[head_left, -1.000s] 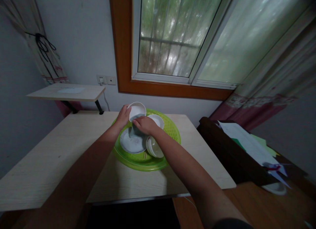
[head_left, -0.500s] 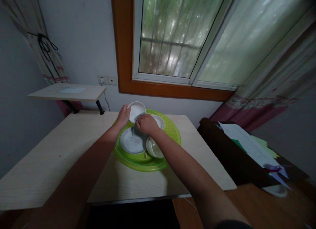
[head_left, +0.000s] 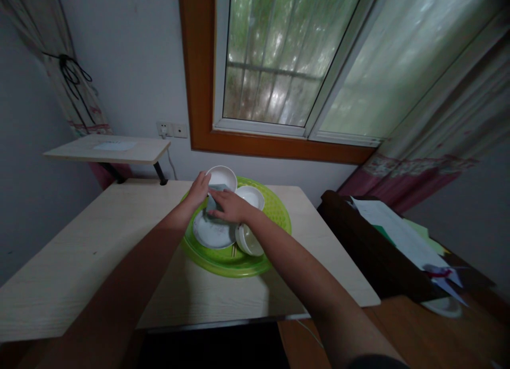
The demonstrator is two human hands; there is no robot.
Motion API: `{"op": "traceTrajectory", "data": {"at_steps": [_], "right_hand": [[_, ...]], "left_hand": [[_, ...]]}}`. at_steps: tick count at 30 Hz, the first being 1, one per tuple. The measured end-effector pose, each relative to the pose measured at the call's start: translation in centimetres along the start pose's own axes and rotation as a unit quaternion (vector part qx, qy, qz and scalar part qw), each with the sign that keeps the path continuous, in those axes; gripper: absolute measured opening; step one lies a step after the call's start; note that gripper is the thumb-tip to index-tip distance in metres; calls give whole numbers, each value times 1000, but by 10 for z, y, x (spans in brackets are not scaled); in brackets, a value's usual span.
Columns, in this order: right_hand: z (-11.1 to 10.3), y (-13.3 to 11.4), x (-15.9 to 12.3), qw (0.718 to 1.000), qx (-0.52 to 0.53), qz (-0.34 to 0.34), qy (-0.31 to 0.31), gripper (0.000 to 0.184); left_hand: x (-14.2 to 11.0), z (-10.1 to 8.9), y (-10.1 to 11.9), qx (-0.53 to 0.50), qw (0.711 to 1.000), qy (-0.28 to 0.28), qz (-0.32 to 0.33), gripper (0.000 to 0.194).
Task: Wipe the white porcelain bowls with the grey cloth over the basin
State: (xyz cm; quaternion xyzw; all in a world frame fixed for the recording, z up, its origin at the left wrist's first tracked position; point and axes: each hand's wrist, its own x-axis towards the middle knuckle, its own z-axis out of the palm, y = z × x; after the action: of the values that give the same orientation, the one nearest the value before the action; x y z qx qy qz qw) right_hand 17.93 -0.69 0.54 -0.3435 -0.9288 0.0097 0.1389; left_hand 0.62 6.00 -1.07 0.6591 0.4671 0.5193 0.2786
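Observation:
A white bowl (head_left: pixel 223 176) is tilted at the back left of the round green tray (head_left: pixel 279 212). My left hand (head_left: pixel 198 189) grips its left rim. With my right hand (head_left: pixel 230 205) I press a grey cloth (head_left: pixel 218 188) against the bowl's near side; part of the cloth hangs down over a white plate (head_left: pixel 214 234). Some fingertips of the right hand are hidden in the cloth. Behind my right wrist sits another white bowl (head_left: pixel 252 195). White bowls (head_left: pixel 250 242), one seemingly inside another, lean under my right forearm, beside chopsticks (head_left: pixel 234 250).
The tray stands on a pale wooden table (head_left: pixel 107 241). A small raised shelf (head_left: pixel 139 152) with a paper on it is at the back left. The window (head_left: pixel 274 66) and wall rise behind. Papers (head_left: pixel 392 231) lie on a dark brown surface to the right.
My right hand and the cloth have moved left and slightly down, from inside the bowl to its near edge. My left hand stays on the rim, and the bowl has shifted only slightly.

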Motion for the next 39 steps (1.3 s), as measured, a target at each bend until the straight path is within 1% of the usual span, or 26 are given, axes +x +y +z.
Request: {"op": "traceTrajectory", "data": {"at_steps": [2,5,11,15,17,20,22,25,29,32,35,37,39], "right_hand": [[3,-2,-1,1000,-9,10,1,81],[6,-5,-1,999,-24,27,6,81],[8,-5,-1,994,-78,67,22,80],[6,-7,-3,985,-127,114,32,82],[3,-10,-2,979,-147,138,32,84],[0,-15,1,970,-166,178,27,87],[-1,-18,3,966,-174,192,27,85],[-5,-20,5,965,-187,185,26,78],[-13,-21,3,972,-188,143,10,67],[-19,-23,2,978,-177,108,-9,54],[-22,-22,2,984,-157,88,-11,42],[-20,-21,2,988,-130,79,2,39],[-16,-18,2,994,-90,65,22,44]], "left_hand": [[1,1,1,-3,1000,-4,-8,25],[2,3,-1,-19,1000,-20,-9,24],[10,9,-15,-43,997,-57,-39,20],[13,11,-19,-30,996,-81,-23,20],[11,10,-16,-17,996,-82,-22,22],[6,7,-8,-8,997,-68,-36,26],[2,4,-2,-10,998,-52,-37,28],[-1,2,4,-11,999,-29,-40,29],[1,0,4,0,999,3,-33,29],[1,0,2,-5,1000,16,-24,32],[0,0,2,-20,1000,17,-11,35],[-1,0,4,-35,999,13,1,37],[-2,0,6,-47,999,8,13,39]]}}
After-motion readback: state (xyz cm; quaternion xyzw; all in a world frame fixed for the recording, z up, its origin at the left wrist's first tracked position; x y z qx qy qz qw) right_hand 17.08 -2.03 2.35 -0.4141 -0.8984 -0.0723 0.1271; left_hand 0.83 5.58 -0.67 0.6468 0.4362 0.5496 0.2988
